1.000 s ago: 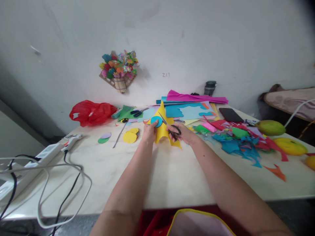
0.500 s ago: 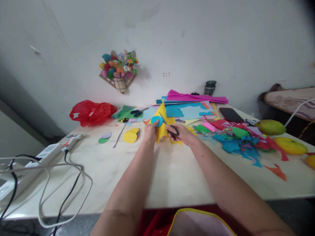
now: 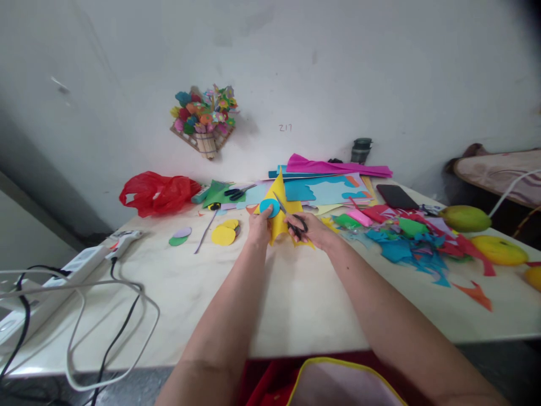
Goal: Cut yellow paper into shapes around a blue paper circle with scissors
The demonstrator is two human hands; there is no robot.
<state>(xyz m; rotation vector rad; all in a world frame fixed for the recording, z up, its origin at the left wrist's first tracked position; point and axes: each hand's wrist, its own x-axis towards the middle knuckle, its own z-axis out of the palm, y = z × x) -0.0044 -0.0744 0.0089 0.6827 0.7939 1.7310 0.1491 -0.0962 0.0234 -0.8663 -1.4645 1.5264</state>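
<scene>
My left hand (image 3: 259, 226) pinches a blue paper circle (image 3: 267, 206) flat against a yellow paper sheet (image 3: 279, 226), thumb on the circle. The sheet is curled, with one corner pointing up. In my right hand (image 3: 313, 230) are black-handled scissors (image 3: 298, 225), fingers in the loops. Their blades lie along the yellow sheet just right of the blue circle. Whether the blades are parted is too small to tell. On the table left of my hands rest several yellow paper circles (image 3: 223, 235), partly stacked, and a green circle (image 3: 178, 241) under a pale purple one (image 3: 183, 232).
Paper scraps (image 3: 406, 248) heap at the right, beside a phone (image 3: 396, 197) and mangoes (image 3: 499, 250). Coloured sheets (image 3: 329, 189) and a second pair of scissors (image 3: 239, 193) lie at the back. A red plastic bag (image 3: 158, 194) and a power strip (image 3: 80, 260) with loose cables are left.
Almost nothing differs. Both hands, the blue circle, the yellow sheet and the scissors keep nearly the same place.
</scene>
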